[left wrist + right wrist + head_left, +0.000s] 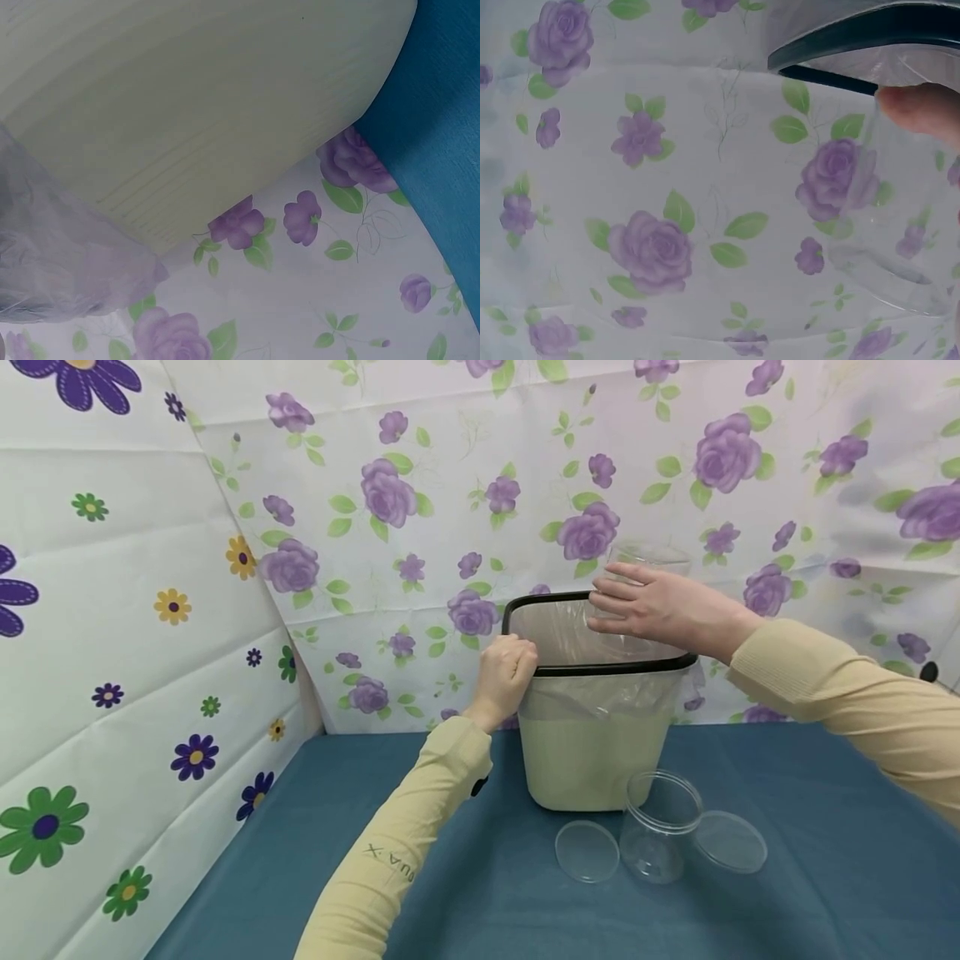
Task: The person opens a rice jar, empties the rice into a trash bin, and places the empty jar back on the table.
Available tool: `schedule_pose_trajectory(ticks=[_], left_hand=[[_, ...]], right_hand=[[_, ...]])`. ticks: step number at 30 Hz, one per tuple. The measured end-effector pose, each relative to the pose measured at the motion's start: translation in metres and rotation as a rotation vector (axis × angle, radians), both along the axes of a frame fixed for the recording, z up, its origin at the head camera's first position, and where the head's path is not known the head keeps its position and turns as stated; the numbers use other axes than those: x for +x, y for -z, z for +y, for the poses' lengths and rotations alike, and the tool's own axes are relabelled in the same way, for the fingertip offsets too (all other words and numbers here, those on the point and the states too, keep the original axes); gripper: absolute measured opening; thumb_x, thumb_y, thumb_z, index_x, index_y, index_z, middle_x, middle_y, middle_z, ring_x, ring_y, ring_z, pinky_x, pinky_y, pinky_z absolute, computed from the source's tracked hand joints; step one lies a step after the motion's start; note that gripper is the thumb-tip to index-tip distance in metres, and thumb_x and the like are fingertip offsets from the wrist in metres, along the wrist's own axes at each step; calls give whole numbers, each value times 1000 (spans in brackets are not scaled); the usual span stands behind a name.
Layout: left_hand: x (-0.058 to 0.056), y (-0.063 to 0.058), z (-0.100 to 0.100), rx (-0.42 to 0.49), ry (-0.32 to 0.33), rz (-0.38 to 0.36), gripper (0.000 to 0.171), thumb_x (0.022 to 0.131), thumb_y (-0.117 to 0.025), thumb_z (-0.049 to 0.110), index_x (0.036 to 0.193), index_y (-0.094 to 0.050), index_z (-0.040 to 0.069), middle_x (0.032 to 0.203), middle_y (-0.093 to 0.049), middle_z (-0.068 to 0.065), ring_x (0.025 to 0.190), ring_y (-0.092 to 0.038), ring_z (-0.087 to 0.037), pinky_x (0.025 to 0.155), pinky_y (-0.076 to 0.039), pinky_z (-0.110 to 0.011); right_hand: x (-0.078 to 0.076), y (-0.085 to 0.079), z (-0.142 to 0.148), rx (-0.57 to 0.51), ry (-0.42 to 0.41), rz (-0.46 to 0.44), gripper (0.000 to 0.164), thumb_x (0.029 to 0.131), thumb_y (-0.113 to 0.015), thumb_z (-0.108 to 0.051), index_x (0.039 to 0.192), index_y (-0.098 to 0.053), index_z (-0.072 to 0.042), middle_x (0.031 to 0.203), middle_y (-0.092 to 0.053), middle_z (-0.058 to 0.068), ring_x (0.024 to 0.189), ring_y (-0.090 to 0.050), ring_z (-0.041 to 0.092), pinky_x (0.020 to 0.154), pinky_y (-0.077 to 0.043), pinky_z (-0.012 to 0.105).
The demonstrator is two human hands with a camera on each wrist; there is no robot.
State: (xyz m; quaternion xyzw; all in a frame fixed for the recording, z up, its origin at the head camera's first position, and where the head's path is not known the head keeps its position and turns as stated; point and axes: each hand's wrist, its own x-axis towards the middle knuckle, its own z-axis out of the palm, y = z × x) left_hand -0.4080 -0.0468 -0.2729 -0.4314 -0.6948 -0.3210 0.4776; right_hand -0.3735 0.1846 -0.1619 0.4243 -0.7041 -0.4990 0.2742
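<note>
My left hand [504,675] grips the left side of the black rim [600,672] of a pale green trash bin [596,760] lined with a clear bag. Over the bin's right half, my right hand [663,608] holds a clear plastic jar [651,555], partly hidden behind the fingers. In the right wrist view the thumb lies along the side of this jar [885,281], near the rim. The left wrist view has the bin's wall [202,105] and the overhanging bag [67,262], but not the hand itself.
In front of the bin, a second clear jar [654,847] stands upright without a lid on the blue tabletop [480,893]. Clear round lids lie on both sides of it, a left lid [587,852] and a right lid [731,842]. A flowered sheet [420,652] hangs behind the bin.
</note>
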Motion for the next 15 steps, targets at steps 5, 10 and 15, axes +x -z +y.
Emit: schedule_pose_trajectory(ticks=[5,10,15], left_hand=[[-1,2,0,-4,-8,-3,39,88,-28,14,49,-36,12,48,-33,2,48,-30,-14,63,-38,-30],[-1,2,0,4,-1,3,39,87,-28,14,49,-35,11,48,-33,1,48,-30,-14,63,-38,-31],[0,1,0,5,-1,4,39,87,-28,14,49,-37,11,49,-36,1,49,-33,-14,64,-38,-31]], right_hand=[[-4,1,3,-248,-94,-106,77,62,-80,3,130,-46,-10,127,-42,19,119,-34,35,102,-9,46],[-5,-2,5,-244,-102,-84,80,61,-76,13,130,-46,-12,130,-42,18,121,-33,34,103,-5,44],[-3,-4,5,-145,-75,3,85,61,-77,12,134,-42,-15,134,-38,16,126,-27,32,102,-2,45]])
